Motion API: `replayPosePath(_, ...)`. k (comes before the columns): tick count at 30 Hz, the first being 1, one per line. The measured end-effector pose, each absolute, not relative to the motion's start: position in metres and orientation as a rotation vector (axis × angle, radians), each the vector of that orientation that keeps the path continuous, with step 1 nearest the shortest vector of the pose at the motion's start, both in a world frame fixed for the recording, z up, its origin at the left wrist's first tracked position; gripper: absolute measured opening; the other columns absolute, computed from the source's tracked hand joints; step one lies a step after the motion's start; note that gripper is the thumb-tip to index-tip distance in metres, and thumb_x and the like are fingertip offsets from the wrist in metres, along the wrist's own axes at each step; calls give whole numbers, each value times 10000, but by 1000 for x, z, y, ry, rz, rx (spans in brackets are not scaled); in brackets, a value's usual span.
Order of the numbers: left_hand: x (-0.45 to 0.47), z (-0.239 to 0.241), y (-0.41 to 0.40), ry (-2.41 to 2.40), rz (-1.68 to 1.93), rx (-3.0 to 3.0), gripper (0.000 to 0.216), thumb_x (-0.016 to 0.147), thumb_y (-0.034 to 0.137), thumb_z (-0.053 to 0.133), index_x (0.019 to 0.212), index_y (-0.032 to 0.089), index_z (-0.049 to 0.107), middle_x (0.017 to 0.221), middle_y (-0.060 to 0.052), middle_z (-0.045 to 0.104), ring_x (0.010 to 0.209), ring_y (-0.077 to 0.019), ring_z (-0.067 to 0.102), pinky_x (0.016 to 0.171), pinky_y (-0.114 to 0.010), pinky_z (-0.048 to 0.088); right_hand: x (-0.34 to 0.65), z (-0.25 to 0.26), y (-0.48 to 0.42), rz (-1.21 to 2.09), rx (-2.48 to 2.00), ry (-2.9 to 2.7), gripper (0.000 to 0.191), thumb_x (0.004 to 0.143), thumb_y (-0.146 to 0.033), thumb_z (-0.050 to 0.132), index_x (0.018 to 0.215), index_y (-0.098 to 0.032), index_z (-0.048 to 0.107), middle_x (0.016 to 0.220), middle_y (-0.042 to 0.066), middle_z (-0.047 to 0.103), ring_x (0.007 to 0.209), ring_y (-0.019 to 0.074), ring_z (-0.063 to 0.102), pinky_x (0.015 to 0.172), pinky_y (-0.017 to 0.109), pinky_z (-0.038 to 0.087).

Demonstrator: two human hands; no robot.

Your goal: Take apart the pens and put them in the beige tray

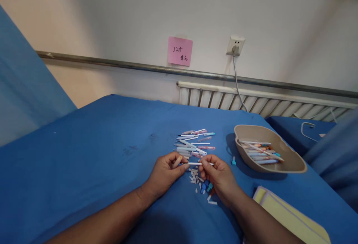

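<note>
Between both hands lies a thin white pen refill, held level above the blue cloth. My right hand pinches it near its right end. The fingers of my left hand are closed at its dark tip, and a pale stubby piece, perhaps a pen part, shows by them. Just beyond are loose pen barrels and refills, in pale blue, white and pink. Small white pieces are scattered under the hands. Blue and teal pen parts lie beside my right hand, which partly hides them.
A beige basin holding several pens stands at the right. One teal clip piece lies left of it. A yellow folded cloth or pad is at the lower right. Behind the table are a radiator and a metal rail.
</note>
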State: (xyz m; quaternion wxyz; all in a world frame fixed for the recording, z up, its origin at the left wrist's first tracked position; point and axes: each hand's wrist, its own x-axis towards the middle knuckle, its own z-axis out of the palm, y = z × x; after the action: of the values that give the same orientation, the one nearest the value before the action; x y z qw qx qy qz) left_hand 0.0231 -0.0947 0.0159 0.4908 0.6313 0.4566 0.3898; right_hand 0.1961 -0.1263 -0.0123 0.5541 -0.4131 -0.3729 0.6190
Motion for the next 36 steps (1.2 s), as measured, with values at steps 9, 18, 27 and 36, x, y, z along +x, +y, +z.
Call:
replayPosePath(9,22,12,-93,1064,965,1511,185,658,293,704,762,152,642,756,-3,648,731,-152,575,712,-243,445,195,-10,-127,1537,-894,-772,300,680,-422,712,754,-165,576,600,-28,576,479,57,468,477,165,375)
replayPosePath(18,18,14,-90,1022,902,1545,312,694,313,680,956,156,614,844,-27,639,794,-166,577,742,-249,445,201,-8,-126,1551,-828,-696,261,696,-370,716,751,-154,581,621,-19,567,502,54,462,487,165,360)
replayPosePath(27,11,32,-90,1017,733,1990,267,878,318,433,997,196,638,956,-23,660,885,-184,577,804,-252,419,212,-7,-121,1367,-881,-798,240,727,-381,686,738,-158,596,634,-14,578,520,64,465,514,185,358)
replayPosePath(36,9,33,-91,1048,757,2103,282,881,312,418,1013,198,640,917,-31,655,848,-177,573,781,-255,419,214,-9,-120,1277,-995,-891,267,718,-410,679,746,-160,592,625,-8,593,515,83,482,513,201,368)
